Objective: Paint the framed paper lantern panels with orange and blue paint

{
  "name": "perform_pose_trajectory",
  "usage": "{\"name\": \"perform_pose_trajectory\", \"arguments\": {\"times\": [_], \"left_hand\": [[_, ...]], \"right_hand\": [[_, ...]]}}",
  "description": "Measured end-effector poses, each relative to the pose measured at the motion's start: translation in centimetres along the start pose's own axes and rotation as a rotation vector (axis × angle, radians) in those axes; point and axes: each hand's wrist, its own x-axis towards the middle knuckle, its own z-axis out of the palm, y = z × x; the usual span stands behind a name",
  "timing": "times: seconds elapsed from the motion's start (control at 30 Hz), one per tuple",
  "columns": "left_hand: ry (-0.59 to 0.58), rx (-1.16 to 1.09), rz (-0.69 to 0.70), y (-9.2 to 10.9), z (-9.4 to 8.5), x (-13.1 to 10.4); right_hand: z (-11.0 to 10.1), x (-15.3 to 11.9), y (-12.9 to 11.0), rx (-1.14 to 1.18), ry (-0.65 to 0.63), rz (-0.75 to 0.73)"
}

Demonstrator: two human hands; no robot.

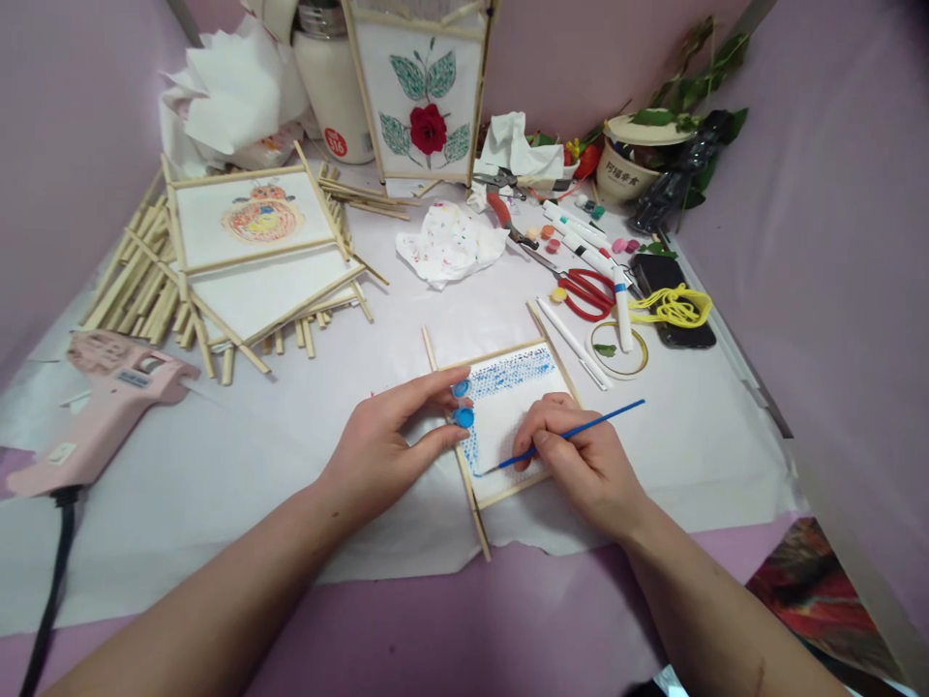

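My left hand [392,436] pinches a small blue paint pot [464,417] between thumb and fingers, its blue lid [461,389] just above, over the left edge of a framed white panel [500,426]. Wooden sticks border the panel, and blue dabs run along its top and left side. In my right hand [581,460] is a thin blue paintbrush [610,414], held near its lower part. The brush tip meets the panel's lower left corner.
A pink glue gun [108,407] lies at the left, beside wooden sticks [149,281] and a framed drawing [254,221]. Behind stands a rose panel [425,106]. At the right are red scissors [587,293], a white pen [573,344], a tape roll [639,360] and a phone [686,334].
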Motion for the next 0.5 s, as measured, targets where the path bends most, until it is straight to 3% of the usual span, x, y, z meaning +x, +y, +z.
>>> {"name": "perform_pose_trajectory", "arguments": {"times": [0.23, 0.5], "left_hand": [[0.002, 0.0, 0.003, -0.09, 0.01, 0.02], [0.002, -0.001, 0.002, -0.05, 0.0, 0.05]], "right_hand": [[0.04, 0.05, 0.02, 0.0, 0.073, 0.006], [-0.1, 0.08, -0.16, 0.011, -0.014, -0.002]]}}
